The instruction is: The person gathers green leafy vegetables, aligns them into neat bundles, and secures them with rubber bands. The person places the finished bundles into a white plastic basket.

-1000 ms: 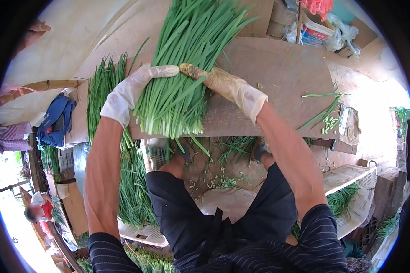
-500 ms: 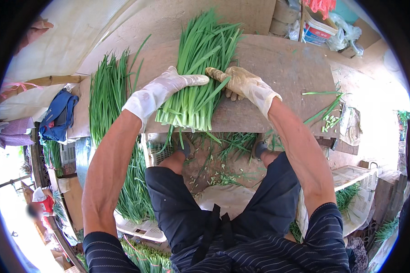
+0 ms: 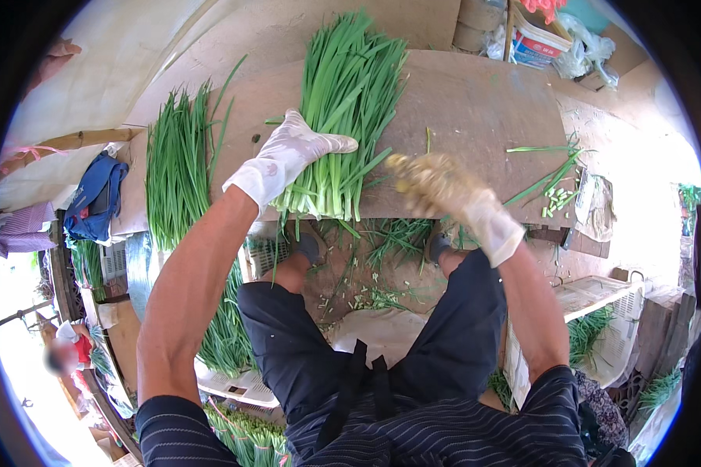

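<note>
A thick bunch of garlic chives [image 3: 349, 86] lies on the wooden board, its pale cut ends toward me at the board's near edge. My left hand [image 3: 300, 144], in a whitish glove, grips the bunch from its left side with the thumb laid across the stalks; its other fingers are mostly hidden. To the right of the bunch, apart from it, my right hand [image 3: 444, 183] in a stained yellowish glove hangs over the board's near edge. Motion smears its fingers, so whether they hold anything does not show.
Another pile of chives [image 3: 177, 167] lies at the board's left end. Loose leaves and cut bits [image 3: 557, 204] rest at the right end of the wooden board [image 3: 483, 109]. White crates [image 3: 611, 327] with greens stand low at the right and left. A bucket [image 3: 533, 47] stands at the far right.
My right hand has left the bunch and moved right and toward me. My left hand stays on the bunch. The view has shifted slightly.
</note>
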A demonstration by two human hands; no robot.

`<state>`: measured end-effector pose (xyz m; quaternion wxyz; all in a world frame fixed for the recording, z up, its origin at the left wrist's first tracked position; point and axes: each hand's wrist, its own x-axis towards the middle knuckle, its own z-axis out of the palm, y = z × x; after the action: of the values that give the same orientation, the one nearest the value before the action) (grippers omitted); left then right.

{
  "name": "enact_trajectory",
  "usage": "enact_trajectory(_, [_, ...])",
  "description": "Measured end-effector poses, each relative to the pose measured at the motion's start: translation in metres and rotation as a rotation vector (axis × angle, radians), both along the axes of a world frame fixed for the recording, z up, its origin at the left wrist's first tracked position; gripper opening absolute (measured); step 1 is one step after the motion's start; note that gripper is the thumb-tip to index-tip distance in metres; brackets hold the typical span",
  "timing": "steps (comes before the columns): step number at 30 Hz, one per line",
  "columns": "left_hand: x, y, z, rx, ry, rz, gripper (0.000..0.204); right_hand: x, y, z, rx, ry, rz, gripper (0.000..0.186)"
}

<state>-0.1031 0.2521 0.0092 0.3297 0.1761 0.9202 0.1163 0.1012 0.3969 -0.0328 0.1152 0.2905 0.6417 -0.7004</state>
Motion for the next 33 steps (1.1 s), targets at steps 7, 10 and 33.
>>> enact_trajectory(7, [0.006, 0.001, 0.001, 0.099, 0.033, -0.001, 0.130, -0.055, -0.066, -0.006, 0.256, -0.098, 0.131, 0.079])
enact_trajectory(10, [-0.013, -0.008, -0.011, 0.151, -0.039, 0.042, 0.138, -0.071, -0.080, -0.029, 0.140, 0.028, 0.002, 0.053])
enact_trajectory(33, [-0.022, -0.011, -0.042, 0.135, 0.205, -0.177, 0.144, -0.062, -0.050, -0.028, 0.075, -0.100, 0.047, 0.057])
